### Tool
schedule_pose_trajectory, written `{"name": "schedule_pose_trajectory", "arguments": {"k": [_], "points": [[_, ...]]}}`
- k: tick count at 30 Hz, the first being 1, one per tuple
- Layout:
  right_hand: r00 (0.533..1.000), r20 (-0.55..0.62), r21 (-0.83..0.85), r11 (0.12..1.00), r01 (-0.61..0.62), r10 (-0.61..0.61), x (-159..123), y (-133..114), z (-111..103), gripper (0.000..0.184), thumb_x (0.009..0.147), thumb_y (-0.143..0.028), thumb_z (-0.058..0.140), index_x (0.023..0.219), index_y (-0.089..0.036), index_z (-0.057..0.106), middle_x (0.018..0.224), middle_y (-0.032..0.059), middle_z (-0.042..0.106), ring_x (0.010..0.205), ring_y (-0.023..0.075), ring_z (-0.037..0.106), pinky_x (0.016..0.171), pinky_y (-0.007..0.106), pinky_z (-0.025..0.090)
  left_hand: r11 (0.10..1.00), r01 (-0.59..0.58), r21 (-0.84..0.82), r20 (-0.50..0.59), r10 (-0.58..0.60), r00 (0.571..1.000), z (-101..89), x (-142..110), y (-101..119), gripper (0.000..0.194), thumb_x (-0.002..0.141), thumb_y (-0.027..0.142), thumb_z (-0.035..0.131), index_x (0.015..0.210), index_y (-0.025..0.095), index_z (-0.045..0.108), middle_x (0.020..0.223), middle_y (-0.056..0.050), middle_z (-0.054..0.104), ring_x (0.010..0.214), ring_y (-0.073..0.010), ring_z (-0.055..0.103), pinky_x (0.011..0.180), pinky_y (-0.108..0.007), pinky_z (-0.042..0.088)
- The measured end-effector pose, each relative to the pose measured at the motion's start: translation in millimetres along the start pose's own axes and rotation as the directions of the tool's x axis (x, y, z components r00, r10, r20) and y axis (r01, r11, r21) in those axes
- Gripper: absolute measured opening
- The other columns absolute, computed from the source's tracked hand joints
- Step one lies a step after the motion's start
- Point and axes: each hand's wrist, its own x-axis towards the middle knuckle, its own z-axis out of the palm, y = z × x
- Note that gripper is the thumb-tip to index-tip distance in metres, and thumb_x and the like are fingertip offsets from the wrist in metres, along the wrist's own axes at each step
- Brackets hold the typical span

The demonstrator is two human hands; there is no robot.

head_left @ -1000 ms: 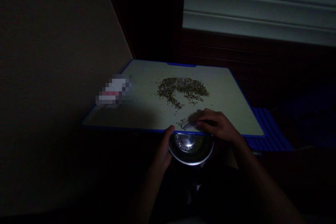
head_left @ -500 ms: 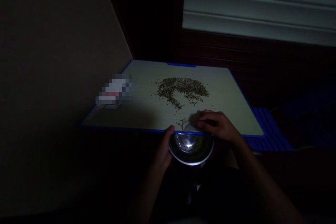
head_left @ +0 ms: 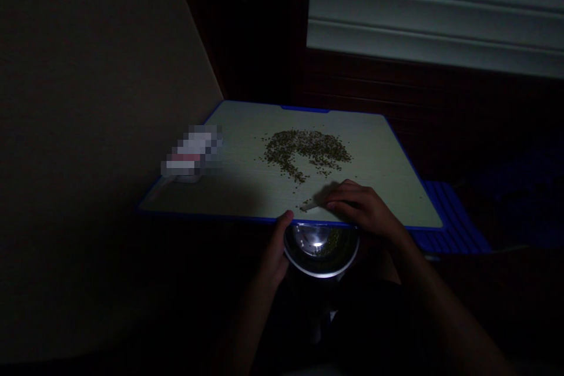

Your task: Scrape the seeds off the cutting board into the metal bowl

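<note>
Small greenish seeds or beans (head_left: 304,150) lie spread in a curved patch on a pale cutting board (head_left: 233,158) with a blue rim. My right hand (head_left: 359,205) is closed on a thin pale piece (head_left: 312,207), seen nearly edge-on; its exact kind cannot be made out. Its tip is by a few loose seeds near the board's front edge. Just below that edge is a shiny metal bowl (head_left: 324,274) with seeds inside. At the bowl's left side is my left hand (head_left: 277,252), its thumb up at the board's edge and its other fingers mostly hidden against the bowl.
A blurred-out white and red pack (head_left: 189,153) sits at the board's left edge, beside a wall (head_left: 110,70). To the right is a blue ribbed item (head_left: 453,217). Pale horizontal panels (head_left: 432,6) stand behind. The room is very dark.
My right hand has turned the pale piece from showing a rounded face to nearly edge-on, tip slightly left and farther from the board's edge. The left hand and bowl have barely moved.
</note>
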Motion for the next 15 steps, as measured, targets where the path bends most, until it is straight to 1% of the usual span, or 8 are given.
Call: {"name": "schedule_pose_trajectory", "arguments": {"k": [5, 10, 15], "points": [[0.999, -0.013, -0.009, 0.999, -0.031, 0.031, -1.4, -1.2, -1.4, 0.017, 0.101, -0.034, 0.066, 0.110, -0.028, 0.079, 0.105, 0.0045, 0.080, 0.101, 0.0231, 0.069, 0.089, 0.042, 0.056, 1.000, 0.011, 0.010, -0.002, -0.011, 1.000, -1.1, 1.1, -0.8, 0.046, 0.086, 0.045, 0.080, 0.115, 0.010, 0.077, 0.111, -0.016, 0.082, 0.114, -0.0331, 0.075, 0.110, -0.046, 0.053], [0.999, -0.008, -0.001, 0.999, -0.036, 0.036, -1.7, -2.7, -1.8, 0.016, 0.101, -0.033, 0.066, 0.108, -0.028, 0.079, 0.102, 0.0041, 0.080, 0.097, 0.0224, 0.068, 0.087, 0.041, 0.055, 0.998, 0.063, 0.020, 0.000, -0.063, 0.998, 0.8, 0.1, 0.5, 0.047, 0.088, 0.047, 0.076, 0.113, 0.007, 0.077, 0.108, -0.019, 0.082, 0.115, -0.0351, 0.074, 0.108, -0.046, 0.054], [0.999, 0.008, 0.011, 0.999, -0.048, 0.048, -2.0, -2.1, -1.9, 0.016, 0.100, -0.035, 0.067, 0.110, -0.031, 0.080, 0.100, 0.0026, 0.080, 0.095, 0.0219, 0.069, 0.084, 0.041, 0.056, 0.999, 0.031, 0.010, -0.044, -0.030, 0.999, 0.4, 0.5, 0.1, 0.049, 0.084, 0.045, 0.081, 0.117, 0.011, 0.075, 0.115, -0.016, 0.081, 0.117, -0.0333, 0.073, 0.109, -0.045, 0.054]]}}
